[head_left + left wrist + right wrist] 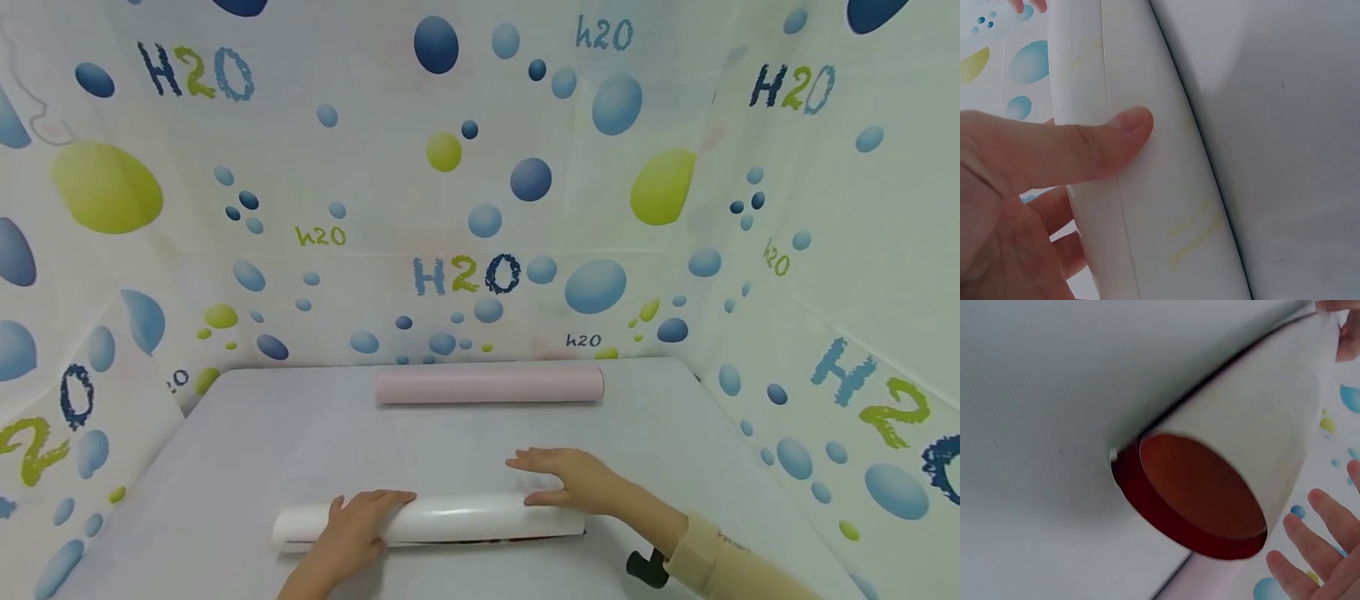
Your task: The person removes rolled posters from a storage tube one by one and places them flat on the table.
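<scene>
Nearest: left hand [352, 532] holds glossy white rolled sheet with reddish-brown inner face [465, 518], thumb on one side, fingers round other. Roll lies crosswise on near part of smooth white tabletop [225, 450]. Right hand [573, 481], fingers spread, grasps nothing at roll's right end; thumb contact cannot be told. Step in hand looks like steadying roll; next move likely calls for right fingers settling on it. Farther back, pale pink cylindrical roll [487, 386]. Behind and at sides, white sheeting [360, 150], blue and green bubbles, "H2O" lettering.

far roll [487, 386] bhnd near roll [465, 518] — on tbl [300, 442]
</scene>
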Demonstrator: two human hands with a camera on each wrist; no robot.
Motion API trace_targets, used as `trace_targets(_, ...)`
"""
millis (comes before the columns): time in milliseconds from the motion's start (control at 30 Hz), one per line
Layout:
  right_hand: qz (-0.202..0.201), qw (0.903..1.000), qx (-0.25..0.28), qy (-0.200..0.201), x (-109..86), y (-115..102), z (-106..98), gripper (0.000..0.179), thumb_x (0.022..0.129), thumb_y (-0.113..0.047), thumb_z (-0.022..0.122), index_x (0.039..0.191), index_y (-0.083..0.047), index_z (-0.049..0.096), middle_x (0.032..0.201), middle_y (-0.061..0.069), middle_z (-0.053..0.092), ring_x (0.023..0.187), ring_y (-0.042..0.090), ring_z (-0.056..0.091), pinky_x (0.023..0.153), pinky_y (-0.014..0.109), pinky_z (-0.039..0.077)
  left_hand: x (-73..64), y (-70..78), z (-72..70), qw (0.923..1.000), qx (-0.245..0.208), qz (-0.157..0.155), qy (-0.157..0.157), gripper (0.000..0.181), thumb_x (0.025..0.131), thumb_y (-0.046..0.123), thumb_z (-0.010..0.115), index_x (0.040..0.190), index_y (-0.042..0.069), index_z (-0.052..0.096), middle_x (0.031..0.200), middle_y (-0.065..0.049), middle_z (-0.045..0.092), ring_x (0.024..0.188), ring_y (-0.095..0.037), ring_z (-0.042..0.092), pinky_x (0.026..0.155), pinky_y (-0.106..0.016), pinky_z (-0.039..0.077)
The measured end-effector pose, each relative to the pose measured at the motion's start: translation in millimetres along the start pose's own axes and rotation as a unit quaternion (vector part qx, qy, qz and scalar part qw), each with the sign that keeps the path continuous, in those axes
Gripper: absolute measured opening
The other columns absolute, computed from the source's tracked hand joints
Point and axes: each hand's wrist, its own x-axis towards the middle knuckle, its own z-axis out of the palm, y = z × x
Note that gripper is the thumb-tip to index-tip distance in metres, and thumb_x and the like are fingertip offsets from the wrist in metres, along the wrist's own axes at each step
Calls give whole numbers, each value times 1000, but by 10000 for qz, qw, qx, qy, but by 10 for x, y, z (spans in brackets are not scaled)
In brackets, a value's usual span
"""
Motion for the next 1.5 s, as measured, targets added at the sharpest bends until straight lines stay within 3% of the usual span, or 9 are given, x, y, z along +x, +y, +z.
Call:
trace_targets(100, -34, 9998, -175, -56, -57, -24, 53, 63, 82, -61, 49, 138, -31, 41, 137, -2, 45, 125, 16, 42, 95, 44, 40, 24, 31, 22, 10000, -77, -40, -20, 65, 61, -11, 73, 117, 19, 59, 116, 0, 60, 110, -31, 51, 86, -74, 21)
trace_targets(267, -270, 9983, -487, 196, -135, -11, 156, 65, 80, -60, 53, 137, -32, 42, 135, 0, 47, 122, 17, 46, 90, 42, 44, 74, 83, 53, 10000, -77, -2, -5, 65, 61, -8, 75, 118, 18, 58, 116, -3, 60, 110, -33, 50, 85, -76, 20)
trace_targets(500, -195, 9989, -394, 134, -221, 15, 259, 63, 80, -51, 61, 137, -32, 42, 134, 1, 49, 117, 19, 50, 87, 41, 46, 118, 113, 78, 10000, -24, 53, 50, 64, 60, -11, 74, 116, 17, 59, 115, -3, 61, 109, -32, 51, 85, -75, 21)
trace_targets(733, -349, 9970, -636, 257, -228, 61, 318, 56, 79, -36, 68, 132, -31, 49, 130, 1, 53, 114, 17, 52, 85, 36, 48, 126, 111, 108, 9999, 52, 61, 98, 65, 59, -10, 75, 116, 18, 59, 114, -2, 61, 108, -32, 52, 84, -75, 22)
trace_targets(967, -338, 9973, -545, 352, -236, 78, 360, 56, 79, -37, 68, 131, -31, 51, 129, 2, 54, 113, 17, 54, 84, 36, 49, 134, 88, 126, 9997, 98, 156, 156, 65, 59, -10, 74, 116, 17, 59, 114, -2, 61, 108, -32, 52, 84, -75, 23)
trace_targets(1267, -571, 9887, -982, 973, -368, 44, 425, 55, 75, -40, 69, 127, -27, 56, 120, 4, 60, 101, 19, 61, 73, 34, 52, 214, 80, 150, 9988, 153, 449, 86, 65, 61, -11, 73, 116, 19, 59, 116, -2, 60, 110, -30, 51, 85, -74, 23)
trace_targets(1500, -714, 9807, -1140, 1418, -488, -13, 501, 57, 75, -38, 70, 127, -22, 55, 116, 8, 62, 92, 20, 64, 68, 31, 53, 383, 84, 156, 9973, 340, 648, -46, 65, 61, -18, 67, 114, 18, 60, 117, -5, 59, 114, -35, 48, 87, -73, 22)
